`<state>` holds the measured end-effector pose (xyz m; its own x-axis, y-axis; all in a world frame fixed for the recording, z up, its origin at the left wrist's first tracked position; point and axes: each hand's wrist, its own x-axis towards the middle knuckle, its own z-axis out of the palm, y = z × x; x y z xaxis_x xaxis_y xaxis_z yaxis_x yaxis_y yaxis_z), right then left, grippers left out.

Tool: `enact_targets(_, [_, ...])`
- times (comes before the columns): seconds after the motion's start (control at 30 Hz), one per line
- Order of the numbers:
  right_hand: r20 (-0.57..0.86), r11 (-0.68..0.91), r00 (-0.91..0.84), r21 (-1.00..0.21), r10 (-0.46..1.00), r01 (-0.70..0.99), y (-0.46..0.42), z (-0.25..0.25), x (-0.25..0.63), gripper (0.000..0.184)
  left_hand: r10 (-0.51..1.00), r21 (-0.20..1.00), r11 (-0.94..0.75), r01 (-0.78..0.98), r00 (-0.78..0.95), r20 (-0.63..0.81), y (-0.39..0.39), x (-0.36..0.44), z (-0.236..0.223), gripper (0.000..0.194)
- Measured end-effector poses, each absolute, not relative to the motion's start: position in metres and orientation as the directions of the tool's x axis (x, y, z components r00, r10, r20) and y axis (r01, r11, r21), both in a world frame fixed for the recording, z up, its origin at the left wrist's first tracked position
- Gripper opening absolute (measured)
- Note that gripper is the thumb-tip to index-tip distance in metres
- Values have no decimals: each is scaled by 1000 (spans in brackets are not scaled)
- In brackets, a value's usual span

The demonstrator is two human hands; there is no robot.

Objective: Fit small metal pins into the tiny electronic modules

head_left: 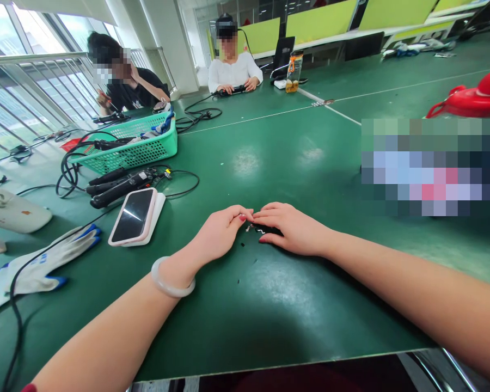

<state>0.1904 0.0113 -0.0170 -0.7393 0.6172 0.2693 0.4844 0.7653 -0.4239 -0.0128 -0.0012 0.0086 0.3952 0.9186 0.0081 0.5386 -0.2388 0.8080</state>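
Green table (212, 337), pale scraps (261, 232) close together, dark specks (242, 245) apart

I have both sets of fingers down at the scraps. My left fingers (239, 210) are bent, the thumb drawn in close beside them; I cannot tell whether anything is pinched at their tips. My right fingers (268, 220) lie extended, palm down, the thumb parted from them on my near side, and I see nothing in their hold, though what the palm covers is hidden. The two sets meet, or very nearly, at the tips.

The scraps lie just on my side of that meeting point, towards the right thumb. They are close to one another, so that part looks done to me. Two specks lie outside, nearer my body than the fingertips, so I judge the work partway, with those loose bits left over. The scraps are too small for me to say what they are.

Left of my left fingers, well apart, a phone (134, 215) rests untouched; beyond it stands a green basket (130, 155) of cables and gloves.
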Motion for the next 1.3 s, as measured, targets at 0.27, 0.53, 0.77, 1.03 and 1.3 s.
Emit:
enact_targets(0.27, [280, 760, -722, -403, 633, 510, 11, -19, 188, 28, 922, 840, -8, 543, 330, -204, 0, -15, 8, 23])
enact_targets(0.53, [236, 708, -690, -438, 685, 554, 12, -15, 192, 16, 803, 957, 36, 287, 562, -198, -3, -8, 6, 27])
enact_targets(0.77, [232, 502, -466, -606, 854, 618, 11, -8, 196, 14, 955, 853, -208, 479, 288, 71, 2, -12, 10, 26])
enact_targets(1.03, [197, 518, -527, -632, 826, 576, 8, -5, 195, 23, 980, 857, -141, 496, 190, 51, 5, -13, 2, 28])
enact_targets(1.3, [167, 355, -384, -794, 908, 493, 7, -3, 194, 13, 952, 932, -68, 355, 303, -45, 3, -10, -2, 38])
